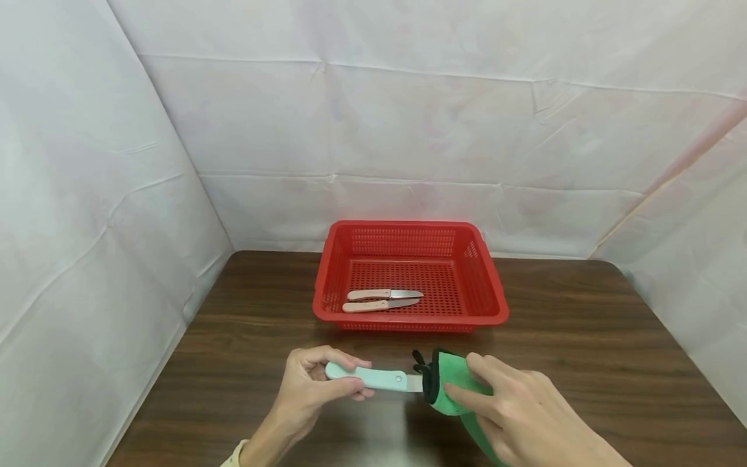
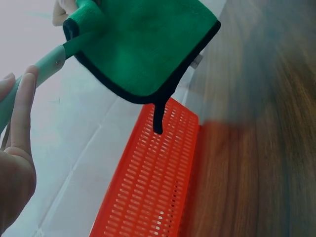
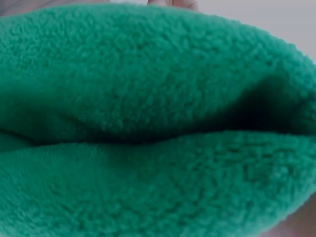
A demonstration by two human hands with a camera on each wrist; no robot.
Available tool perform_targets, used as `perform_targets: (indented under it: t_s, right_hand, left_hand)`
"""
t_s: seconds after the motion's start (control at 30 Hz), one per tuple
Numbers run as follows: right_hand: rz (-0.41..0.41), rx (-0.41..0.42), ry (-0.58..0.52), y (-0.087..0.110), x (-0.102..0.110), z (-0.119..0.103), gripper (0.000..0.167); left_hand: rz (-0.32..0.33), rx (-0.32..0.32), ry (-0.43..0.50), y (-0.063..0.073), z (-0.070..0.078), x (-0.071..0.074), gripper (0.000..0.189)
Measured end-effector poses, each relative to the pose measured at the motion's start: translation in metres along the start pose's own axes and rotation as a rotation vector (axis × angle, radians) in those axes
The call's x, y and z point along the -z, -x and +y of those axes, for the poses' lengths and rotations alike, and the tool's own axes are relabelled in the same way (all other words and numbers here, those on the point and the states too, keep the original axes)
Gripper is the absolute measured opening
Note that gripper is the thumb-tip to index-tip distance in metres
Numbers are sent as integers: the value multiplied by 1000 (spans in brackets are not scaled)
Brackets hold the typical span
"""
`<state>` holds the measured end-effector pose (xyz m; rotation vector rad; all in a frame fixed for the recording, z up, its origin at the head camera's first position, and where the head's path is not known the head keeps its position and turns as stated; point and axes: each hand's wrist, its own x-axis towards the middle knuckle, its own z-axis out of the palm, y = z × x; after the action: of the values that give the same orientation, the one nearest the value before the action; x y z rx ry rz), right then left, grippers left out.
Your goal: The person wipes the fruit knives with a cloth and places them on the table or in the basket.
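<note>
My left hand (image 1: 315, 384) holds a knife by its mint-green handle (image 1: 373, 378), the thumb on the near side. The blade (image 1: 415, 383) points right, and most of it is hidden inside a folded green cloth (image 1: 455, 376) with black edging. My right hand (image 1: 513, 402) pinches that cloth around the blade, with part of the cloth hanging below. In the left wrist view the cloth (image 2: 143, 49) hangs down with a black loop at its corner. Fuzzy green folds (image 3: 148, 182) fill the right wrist view and hide the right fingers almost wholly.
A red plastic basket (image 1: 496, 305) with a perforated bottom stands behind the hands. Two knives (image 1: 373, 305) with pale handles lie in it, near its front left side, blades to the right. The dark wooden table (image 1: 245, 324) is bordered by white sheeting (image 1: 408, 130) at the back and sides.
</note>
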<state>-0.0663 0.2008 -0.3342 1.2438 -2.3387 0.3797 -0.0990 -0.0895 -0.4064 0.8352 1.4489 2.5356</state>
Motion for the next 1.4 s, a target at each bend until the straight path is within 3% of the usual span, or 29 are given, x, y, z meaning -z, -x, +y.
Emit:
perform_targets:
  t_s: [0.57, 0.77, 1.17, 1.3, 1.4]
  right_hand:
    - [75, -47, 34, 16, 2, 7, 52]
    - [102, -94, 48, 12, 10, 4, 52]
    - [207, -44, 34, -5, 11, 1, 46]
    - [207, -15, 32, -10, 10, -2, 47]
    - [144, -26, 18, -11, 8, -5, 49]
  left_hand:
    - [-1, -2, -32, 7, 9, 13, 23]
    - [-29, -13, -28, 6, 8, 12, 23]
    - [-46, -7, 12, 2, -3, 2, 21]
    - [-35, 5, 11, 1, -5, -2, 20]
    - [-35, -1, 15, -1, -6, -5, 20]
